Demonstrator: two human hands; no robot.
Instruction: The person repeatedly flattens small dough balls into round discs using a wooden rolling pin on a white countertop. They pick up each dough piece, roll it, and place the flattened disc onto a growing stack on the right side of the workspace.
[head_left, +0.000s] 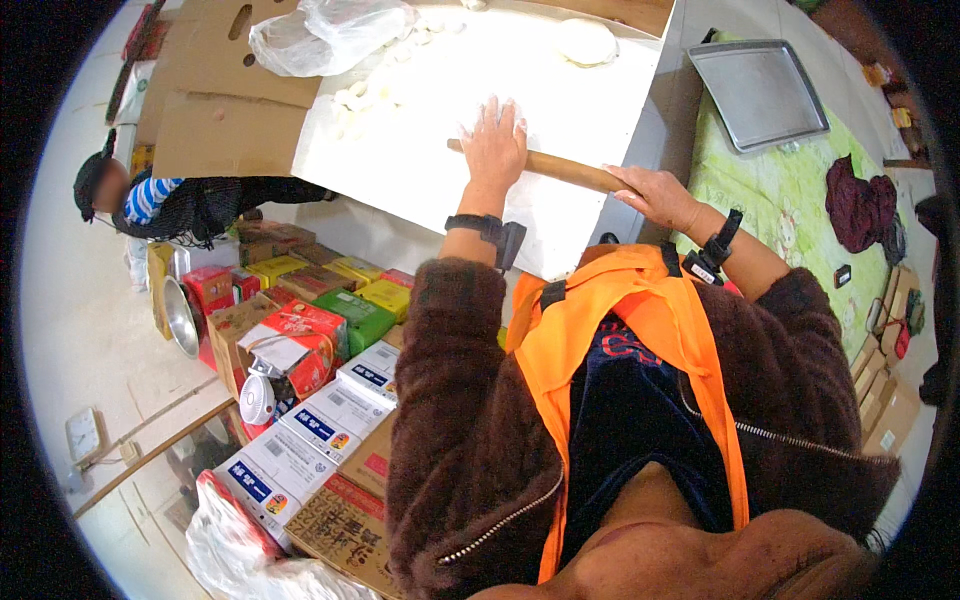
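Note:
A wooden rolling pin (570, 172) lies slantwise over a brightly lit white work surface (420, 169). My left hand (495, 146) rests palm down across the pin, its fingers stretched out flat and floury beyond it. At the pin's right end my right hand (664, 196) grips the wood, thumb and fingers on either side. Whatever lies beneath the left hand is hidden or washed out by glare. Several small pale lumps, apparently dough (358, 96), are scattered at the upper left. A round, pale, flat stack, apparently dough wrappers (587, 42), sits near the far right corner.
A clear plastic bag (326, 37) lies at the far left edge, beside cardboard (232, 124). Stacked cartons (307, 420) fill the floor at left, with a small fan (257, 399). Another person (154, 199) is beyond. At right, a metal tray (757, 94) rests on a green-covered surface (750, 195).

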